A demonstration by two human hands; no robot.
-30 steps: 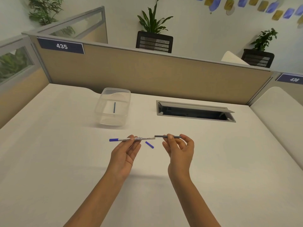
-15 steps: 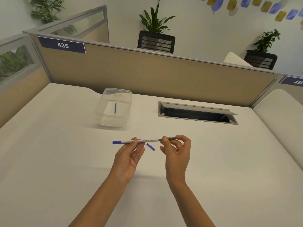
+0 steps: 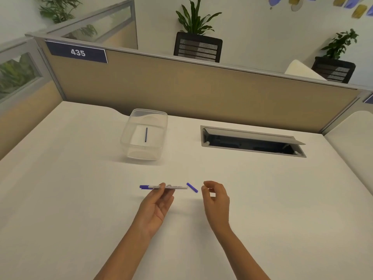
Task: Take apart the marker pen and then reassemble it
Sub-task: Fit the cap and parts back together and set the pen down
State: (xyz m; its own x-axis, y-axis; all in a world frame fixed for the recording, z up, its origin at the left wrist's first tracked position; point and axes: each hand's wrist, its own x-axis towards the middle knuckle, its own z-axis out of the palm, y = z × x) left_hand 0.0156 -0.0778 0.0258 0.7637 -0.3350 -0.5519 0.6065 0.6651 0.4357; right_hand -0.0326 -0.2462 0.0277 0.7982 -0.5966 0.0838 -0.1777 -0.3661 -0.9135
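1. Marker pen (image 3: 164, 186) sits level in the left hand (image 3: 156, 205), pinched mid-barrel just above the table (image 3: 262, 209); blue cap on its left end.
2. Right hand (image 3: 216, 199) is empty, fingers loosely curled beside the barrel's open right end.
3. Small blue end plug (image 3: 192, 187) lies on the table between the hands (not yet fitted).
4. Judgement: reassembly is nearly complete; the plug remains.
5. Barrel is white, slim, with print along it.
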